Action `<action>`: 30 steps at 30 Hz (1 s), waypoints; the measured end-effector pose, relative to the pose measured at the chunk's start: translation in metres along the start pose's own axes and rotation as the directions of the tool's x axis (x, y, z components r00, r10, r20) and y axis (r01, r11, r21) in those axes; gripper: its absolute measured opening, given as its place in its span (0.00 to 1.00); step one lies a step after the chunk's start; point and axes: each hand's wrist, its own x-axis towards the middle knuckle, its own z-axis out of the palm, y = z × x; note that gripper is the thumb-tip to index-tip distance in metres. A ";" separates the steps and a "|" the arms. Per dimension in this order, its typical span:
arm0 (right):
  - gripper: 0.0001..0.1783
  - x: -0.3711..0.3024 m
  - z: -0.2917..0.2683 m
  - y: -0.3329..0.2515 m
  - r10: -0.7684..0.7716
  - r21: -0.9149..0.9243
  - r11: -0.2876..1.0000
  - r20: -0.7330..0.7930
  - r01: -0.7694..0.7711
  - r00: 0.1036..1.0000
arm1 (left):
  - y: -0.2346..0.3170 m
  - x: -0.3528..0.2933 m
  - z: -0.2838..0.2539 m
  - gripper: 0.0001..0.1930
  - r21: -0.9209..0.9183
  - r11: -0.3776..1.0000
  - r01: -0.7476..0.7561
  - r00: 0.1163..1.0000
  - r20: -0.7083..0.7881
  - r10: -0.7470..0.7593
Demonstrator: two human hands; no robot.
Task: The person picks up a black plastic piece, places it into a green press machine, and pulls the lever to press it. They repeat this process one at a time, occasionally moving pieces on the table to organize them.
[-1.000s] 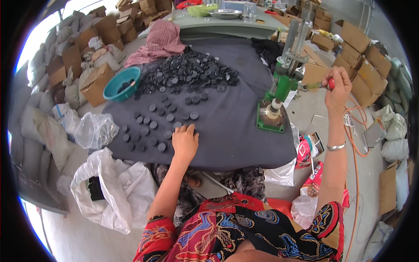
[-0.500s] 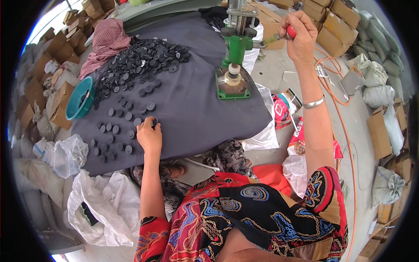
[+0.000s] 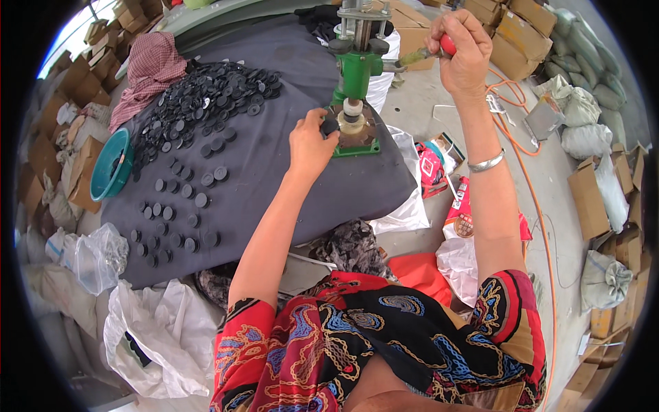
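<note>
My left hand (image 3: 310, 145) pinches a black round cap (image 3: 330, 126) at the left side of a green hand press (image 3: 355, 81). The cap is beside the pale round die (image 3: 352, 121) on the press base, just below the pale plunger tip. Up at the right, my right hand (image 3: 465, 60) is closed around the red knob (image 3: 447, 45) at the end of the press lever. On the dark cloth (image 3: 302, 220), small stacks of black caps (image 3: 202, 200) stand in loose rows, left of my left forearm. Behind them lies a big heap of loose black caps (image 3: 220, 89).
A teal bowl (image 3: 112, 165) and a red checked cloth (image 3: 147, 72) lie along the table's left side. White sacks (image 3: 158, 336) and a clear plastic bag (image 3: 96, 257) are at the lower left. An orange hose (image 3: 539, 233) runs along the floor at right, near cartons (image 3: 587, 199).
My left hand has moved from the stacked caps, up and right to the press base, carrying a black cap. My right hand stays on the lever knob. The whole view has shifted slightly.
</note>
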 end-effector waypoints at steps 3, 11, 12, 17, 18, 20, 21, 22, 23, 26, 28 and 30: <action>0.08 -0.001 0.001 -0.001 -0.003 0.013 1.000 -0.005 0.003 1.000 | -0.004 0.012 0.019 0.22 0.040 0.999 -0.035 0.998 0.048 0.033; 0.12 -0.001 0.001 -0.001 -0.025 0.040 0.999 -0.018 0.025 1.000 | -0.002 0.022 0.048 0.24 -0.030 0.999 -0.020 0.999 0.045 0.022; 0.12 -0.002 -0.001 0.000 -0.038 0.030 0.999 -0.005 0.038 0.999 | -0.002 0.022 0.052 0.25 -0.062 0.998 -0.003 0.999 0.038 0.005; 0.09 -0.015 0.017 -0.005 -0.078 -0.004 0.997 -0.039 0.078 0.996 | -0.011 0.025 0.064 0.26 -0.188 0.980 0.069 0.997 0.033 -0.064; 0.10 -0.019 0.018 -0.005 -0.094 -0.002 0.996 -0.043 0.094 0.995 | -0.012 0.026 0.066 0.26 -0.188 0.979 0.081 0.997 0.026 -0.077; 0.10 -0.022 0.016 -0.006 -0.109 -0.006 0.994 -0.049 0.109 0.993 | -0.010 0.026 0.069 0.26 -0.192 0.977 0.092 0.996 0.025 -0.089; 0.11 -0.022 0.015 -0.006 -0.110 -0.034 0.993 -0.040 0.109 0.993 | -0.010 0.027 0.071 0.26 -0.203 0.974 0.100 0.995 0.026 -0.096; 0.11 -0.022 0.015 -0.006 -0.111 -0.058 0.992 -0.030 0.110 0.993 | -0.011 0.027 0.072 0.26 -0.210 0.972 0.108 0.994 0.026 -0.105; 0.11 -0.020 0.015 -0.007 -0.111 -0.056 0.992 -0.030 0.109 0.993 | -0.012 0.028 0.073 0.26 -0.209 0.972 0.108 0.994 0.025 -0.106; 0.09 -0.009 0.014 -0.010 -0.066 -0.134 0.989 -0.041 0.060 0.997 | -0.014 0.028 0.075 0.25 -0.214 0.973 0.091 0.996 0.013 -0.091; 0.08 -0.001 0.011 -0.009 0.030 -0.062 0.997 -0.080 -0.035 0.996 | -0.014 0.029 0.075 0.26 -0.207 0.974 0.096 0.995 0.025 -0.092; 0.08 -0.003 0.005 -0.010 0.022 -0.069 0.997 -0.074 -0.027 0.997 | -0.011 0.029 0.077 0.26 -0.221 0.969 0.114 0.993 0.043 -0.107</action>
